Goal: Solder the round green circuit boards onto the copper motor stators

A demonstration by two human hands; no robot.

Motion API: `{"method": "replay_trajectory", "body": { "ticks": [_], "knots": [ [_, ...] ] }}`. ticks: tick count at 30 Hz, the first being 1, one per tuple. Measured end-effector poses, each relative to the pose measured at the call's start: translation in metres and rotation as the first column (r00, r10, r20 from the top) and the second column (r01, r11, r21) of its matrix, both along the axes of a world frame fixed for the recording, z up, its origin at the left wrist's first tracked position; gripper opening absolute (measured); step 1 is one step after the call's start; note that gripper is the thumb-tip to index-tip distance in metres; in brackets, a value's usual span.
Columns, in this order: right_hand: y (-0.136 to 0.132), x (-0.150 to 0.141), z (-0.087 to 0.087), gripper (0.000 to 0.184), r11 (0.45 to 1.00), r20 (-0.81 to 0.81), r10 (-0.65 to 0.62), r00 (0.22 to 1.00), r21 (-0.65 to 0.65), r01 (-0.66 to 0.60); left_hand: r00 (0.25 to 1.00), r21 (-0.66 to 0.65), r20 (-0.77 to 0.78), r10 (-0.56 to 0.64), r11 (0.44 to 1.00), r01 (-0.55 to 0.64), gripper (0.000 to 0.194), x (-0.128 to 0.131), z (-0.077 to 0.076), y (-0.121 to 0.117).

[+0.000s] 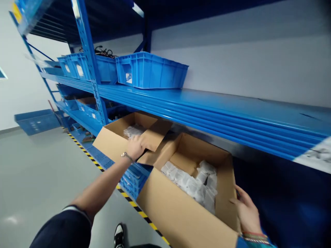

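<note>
Two open cardboard boxes stand side by side on a lower shelf. The left cardboard box (111,142) holds some translucent white wrapped pieces (133,131). My left hand (136,147) is closed over its front right corner, by a raised flap; the fingertips are partly hidden. The right cardboard box (186,210) sits nearer to me with its front flap folded down. Inside it, several pieces in translucent white wrapping (191,182) lie in rows along the front and right. My right hand (248,212) grips its right wall, with the thumb over the rim.
Just above the boxes runs a blue metal shelf (207,106) carrying blue plastic bins (155,72). A blue upright (89,51) rises on the left. More blue crates (131,181) sit below. Yellow-black tape (129,199) lines the shelf's foot, and a large blue bin (37,122) stands far left.
</note>
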State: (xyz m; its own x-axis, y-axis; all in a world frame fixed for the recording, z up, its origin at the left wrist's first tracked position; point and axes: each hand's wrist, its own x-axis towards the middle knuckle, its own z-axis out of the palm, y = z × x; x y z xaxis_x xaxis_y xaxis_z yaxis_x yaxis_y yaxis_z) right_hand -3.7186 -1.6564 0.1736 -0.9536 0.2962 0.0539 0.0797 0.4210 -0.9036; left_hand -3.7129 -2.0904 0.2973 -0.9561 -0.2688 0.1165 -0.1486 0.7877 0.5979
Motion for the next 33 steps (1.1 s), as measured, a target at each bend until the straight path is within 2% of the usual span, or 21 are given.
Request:
{"method": "replay_trajectory", "body": {
  "ticks": [2,3,5,6,8,9,10,12,13,16,19,22,25,29,30,31,33],
  "knots": [
    [0.002,-0.004,0.015,0.066,0.997,0.040,0.012,0.999,0.073,-0.015,0.998,-0.131,0.052,0.019,0.991,-0.012,0.067,-0.041,0.000,-0.044],
    [-0.002,-0.003,0.024,0.065,0.987,0.032,-0.011,0.999,0.161,0.006,0.996,-0.181,0.094,0.005,0.983,0.012,0.068,-0.058,-0.005,-0.058],
    [-0.024,0.003,0.043,0.060,0.918,-0.068,-0.022,0.997,0.394,0.047,0.984,-0.264,0.175,-0.038,0.961,0.084,0.057,-0.081,-0.021,-0.075],
    [-0.044,0.008,0.051,0.058,0.867,-0.132,0.033,0.991,0.497,0.038,0.979,-0.302,0.198,-0.056,0.946,0.116,0.048,-0.088,-0.031,-0.078],
    [-0.100,0.018,0.063,0.062,0.777,-0.137,0.289,0.947,0.612,-0.149,0.975,-0.372,0.205,-0.081,0.915,0.154,0.033,-0.095,-0.048,-0.079],
    [-0.133,0.021,0.066,0.068,0.698,0.013,0.456,0.890,0.615,-0.367,0.975,-0.398,0.199,-0.095,0.902,0.169,0.029,-0.096,-0.054,-0.079],
    [-0.166,0.022,0.066,0.077,0.607,0.178,0.557,0.811,0.579,-0.544,0.975,-0.417,0.190,-0.114,0.890,0.185,0.027,-0.097,-0.059,-0.079],
    [-0.225,0.019,0.062,0.092,0.490,0.341,0.599,0.725,0.561,-0.668,0.972,-0.436,0.176,-0.156,0.873,0.219,0.027,-0.097,-0.064,-0.080],
    [-0.248,0.013,0.059,0.093,0.449,0.373,0.597,0.711,0.579,-0.681,0.970,-0.440,0.169,-0.176,0.867,0.234,0.028,-0.097,-0.066,-0.080],
    [-0.295,-0.014,0.051,0.079,0.364,0.365,0.538,0.760,0.712,-0.600,0.966,-0.441,0.144,-0.216,0.860,0.258,0.030,-0.100,-0.069,-0.082],
    [-0.326,-0.040,0.052,0.060,0.270,0.335,0.512,0.791,0.811,-0.518,0.962,-0.440,0.118,-0.246,0.856,0.273,0.032,-0.102,-0.071,-0.084],
    [-0.351,-0.047,0.058,0.049,0.183,0.328,0.540,0.775,0.853,-0.488,0.947,-0.445,0.122,-0.297,0.837,0.320,0.032,-0.101,-0.069,-0.091],
    [-0.365,-0.035,0.063,0.047,0.116,0.334,0.622,0.708,0.855,-0.505,0.915,-0.452,0.146,-0.376,0.797,0.400,0.037,-0.091,-0.061,-0.101],
    [-0.368,-0.024,0.065,0.044,0.035,0.364,0.758,0.541,0.806,-0.591,0.847,-0.508,0.118,-0.518,0.702,0.500,0.045,-0.074,-0.051,-0.116],
    [-0.366,-0.027,0.066,0.040,0.037,0.366,0.779,0.509,0.783,-0.620,0.820,-0.526,0.110,-0.562,0.667,0.528,0.045,-0.072,-0.050,-0.119],
    [-0.364,-0.033,0.067,0.036,0.064,0.355,0.799,0.486,0.752,-0.656,0.793,-0.543,0.102,-0.601,0.634,0.550,0.044,-0.070,-0.050,-0.120],
    [-0.356,-0.051,0.073,0.028,0.159,0.306,0.855,0.418,0.612,-0.774,0.747,-0.572,0.102,-0.657,0.576,0.584,0.044,-0.069,-0.052,-0.122]
  ]
}}
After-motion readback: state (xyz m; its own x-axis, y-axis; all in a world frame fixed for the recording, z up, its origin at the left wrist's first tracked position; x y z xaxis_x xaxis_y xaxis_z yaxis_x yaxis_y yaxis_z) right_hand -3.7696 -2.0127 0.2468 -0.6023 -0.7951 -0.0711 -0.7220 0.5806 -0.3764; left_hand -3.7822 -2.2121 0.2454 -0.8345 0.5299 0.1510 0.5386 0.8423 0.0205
